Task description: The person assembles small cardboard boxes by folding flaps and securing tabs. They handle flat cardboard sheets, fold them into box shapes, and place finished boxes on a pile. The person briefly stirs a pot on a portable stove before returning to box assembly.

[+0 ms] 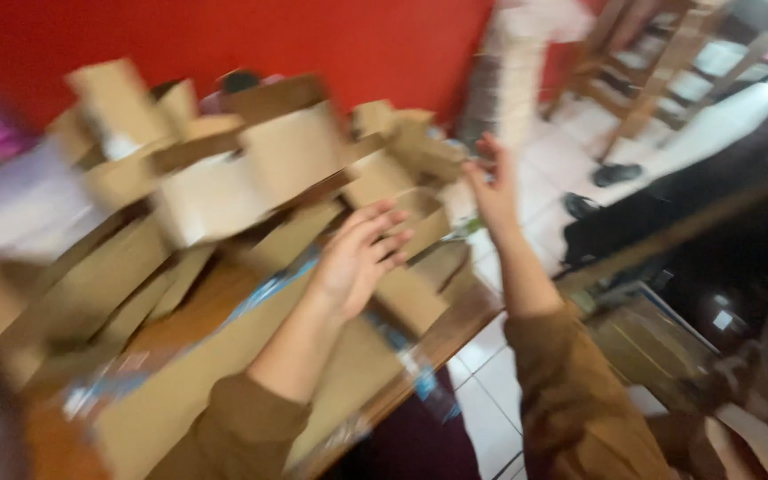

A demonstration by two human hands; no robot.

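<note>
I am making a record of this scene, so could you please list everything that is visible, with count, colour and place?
cardboard boxes: many, exact count unclear from blur, tan, piled on the table
flat cardboard sheets: several, tan, lying on the table near the camera
table: one, brown wood, under the pile
wall: one, red, behind the pile
floor: white tiles, at the right
sandals: two, dark, on the floor
left hand: one, brown sleeve, fingers spread over the boxes
right hand: one, brown sleeve, open, at the pile's right edge
</note>
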